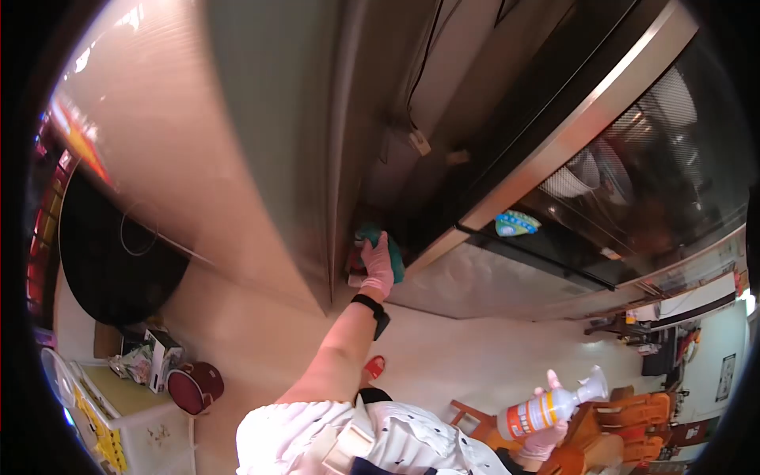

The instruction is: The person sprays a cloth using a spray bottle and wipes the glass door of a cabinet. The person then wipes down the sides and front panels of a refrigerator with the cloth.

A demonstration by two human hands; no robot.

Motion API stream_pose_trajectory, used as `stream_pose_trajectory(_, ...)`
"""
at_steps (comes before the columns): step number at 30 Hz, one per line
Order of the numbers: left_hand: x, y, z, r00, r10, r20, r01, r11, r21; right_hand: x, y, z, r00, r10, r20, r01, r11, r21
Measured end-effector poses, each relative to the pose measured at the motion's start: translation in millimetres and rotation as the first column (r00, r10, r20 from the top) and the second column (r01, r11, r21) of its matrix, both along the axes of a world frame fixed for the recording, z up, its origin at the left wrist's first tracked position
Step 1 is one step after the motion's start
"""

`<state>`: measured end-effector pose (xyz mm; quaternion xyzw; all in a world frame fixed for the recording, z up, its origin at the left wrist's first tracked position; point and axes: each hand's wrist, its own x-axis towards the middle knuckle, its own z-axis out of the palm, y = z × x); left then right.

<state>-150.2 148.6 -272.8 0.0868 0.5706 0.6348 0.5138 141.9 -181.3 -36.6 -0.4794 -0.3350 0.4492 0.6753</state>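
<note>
My left hand (377, 267), in a pink glove, reaches into the narrow dark gap between a tall smooth panel (269, 103) and a dark glass-fronted cabinet (586, 150). Its fingers are closed on a teal cloth (397, 257), partly hidden behind the hand. A small pale and red item shows beside the hand, too unclear to name. Low on the right, my right hand (545, 439), gloved too, is wrapped round a spray bottle (540, 413) with an orange and yellow label and a white spray head. The bottle is tilted.
A cable with a white plug (419, 142) hangs inside the gap. A blue-green patterned cloth (517, 223) is at the cabinet's front. Wooden chairs (633, 419) stand at right. A dark red bin (195, 388) and a box (163, 360) are at lower left.
</note>
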Motion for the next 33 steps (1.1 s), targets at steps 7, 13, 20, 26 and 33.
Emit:
stream_pose_trajectory(7,-16,150,-13,0.995,0.029,-0.093,0.002,0.949,0.314,78,64,-48,0.986,-0.034,0.162,0.013,0.992,0.128)
stream_pose_trajectory(13,2,221,-82,0.942,-0.317,-0.113,0.334,0.841,0.426,143,108,-138,0.942,-0.160,0.296,0.056,0.943,0.328)
stream_pose_trajectory(20,17,274,-175,0.534,-0.513,-0.672,0.781,0.604,0.159,99,156,-315,0.876,-0.399,0.271,0.286,0.882,0.376)
stream_pose_trajectory(26,11,271,-303,0.572,-0.733,-0.368,0.790,0.613,0.008,71,165,-339,0.802,-0.502,0.323,0.435,0.862,0.261)
stream_pose_trajectory(33,-9,248,-172,0.549,-0.114,-0.828,0.807,0.328,0.490,84,152,-350,0.719,-0.585,0.374,0.534,0.811,0.241)
